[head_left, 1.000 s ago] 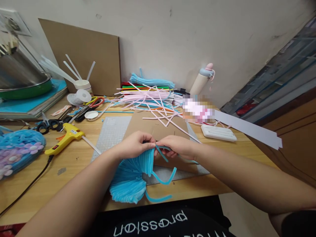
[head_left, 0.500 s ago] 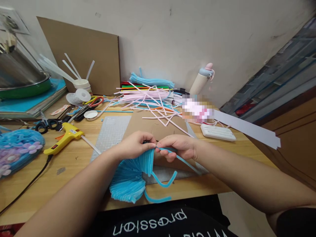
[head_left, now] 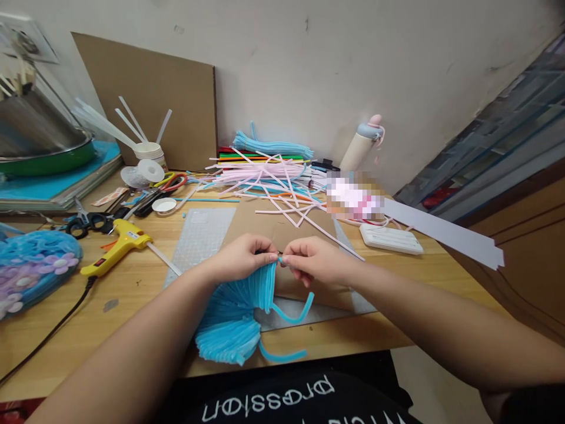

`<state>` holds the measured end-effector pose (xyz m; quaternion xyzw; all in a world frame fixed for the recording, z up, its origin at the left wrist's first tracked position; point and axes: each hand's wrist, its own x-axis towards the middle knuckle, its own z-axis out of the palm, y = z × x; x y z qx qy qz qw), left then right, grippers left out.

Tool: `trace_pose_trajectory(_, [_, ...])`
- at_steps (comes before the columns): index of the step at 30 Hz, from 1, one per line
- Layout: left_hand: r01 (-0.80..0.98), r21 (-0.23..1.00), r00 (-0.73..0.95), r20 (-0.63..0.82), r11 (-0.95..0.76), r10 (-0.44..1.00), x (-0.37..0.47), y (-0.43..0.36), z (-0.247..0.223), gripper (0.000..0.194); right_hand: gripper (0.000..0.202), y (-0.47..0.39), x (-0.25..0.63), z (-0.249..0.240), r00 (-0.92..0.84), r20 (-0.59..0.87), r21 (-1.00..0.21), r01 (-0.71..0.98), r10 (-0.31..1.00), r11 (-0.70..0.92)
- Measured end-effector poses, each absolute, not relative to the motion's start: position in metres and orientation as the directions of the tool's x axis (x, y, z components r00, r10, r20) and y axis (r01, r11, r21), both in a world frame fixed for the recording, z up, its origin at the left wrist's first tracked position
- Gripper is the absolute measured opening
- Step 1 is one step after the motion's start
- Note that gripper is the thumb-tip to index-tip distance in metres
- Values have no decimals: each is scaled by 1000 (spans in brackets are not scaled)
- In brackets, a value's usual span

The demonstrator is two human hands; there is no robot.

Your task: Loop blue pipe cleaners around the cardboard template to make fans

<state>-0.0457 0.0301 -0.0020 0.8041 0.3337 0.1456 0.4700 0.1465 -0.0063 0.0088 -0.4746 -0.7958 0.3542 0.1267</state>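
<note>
A curved, ribbed piece made of blue pipe cleaners (head_left: 229, 338) hangs below my left hand (head_left: 247, 256), which pinches its upper end between thumb and fingers. Just to the right, my right hand (head_left: 311, 259) is closed on a short blue pipe cleaner end at the same corner, with the fingertips of both hands almost touching. Two loose pipe cleaner tails curl out to the right from the ribbed piece. Beneath the hands lie a brown cardboard sheet (head_left: 282, 224) and a grey cutting mat (head_left: 200, 227).
To the left lie a yellow glue gun (head_left: 119, 244), scissors (head_left: 86, 224) and a blue fuzzy piece with flowers (head_left: 39, 265). Pink pipe cleaners (head_left: 251, 174) are heaped at the back. A bottle (head_left: 357, 147) and a white box-shaped device (head_left: 391, 238) stand to the right.
My right hand has drawn its fingers in to a tight pinch near my left fingertips. The long blue strand that stretched right from it no longer shows. My left hand keeps its place.
</note>
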Motion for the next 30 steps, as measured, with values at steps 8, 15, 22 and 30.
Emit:
trace_pose_trajectory(8, [363,848,795,-65,-387,603,-47,26,5,26,16,3,160,20,-570,257,-472,630,780,616])
trace_pose_trajectory(15, [416,856,745,-126,-308,655,-49,28,10,23,18,16,213,12,78,607,-390,896,791,211])
trace_pose_trajectory(22, [435,855,744,-164,-283,648,-51,26,11,22,17,43,253,-38,5,-38,-204,979,999,-12])
trace_pose_trajectory(30, [396,860,833,-190,-322,519,-53,24,15,22,25,41,250,-18,-60,110,-343,935,992,94])
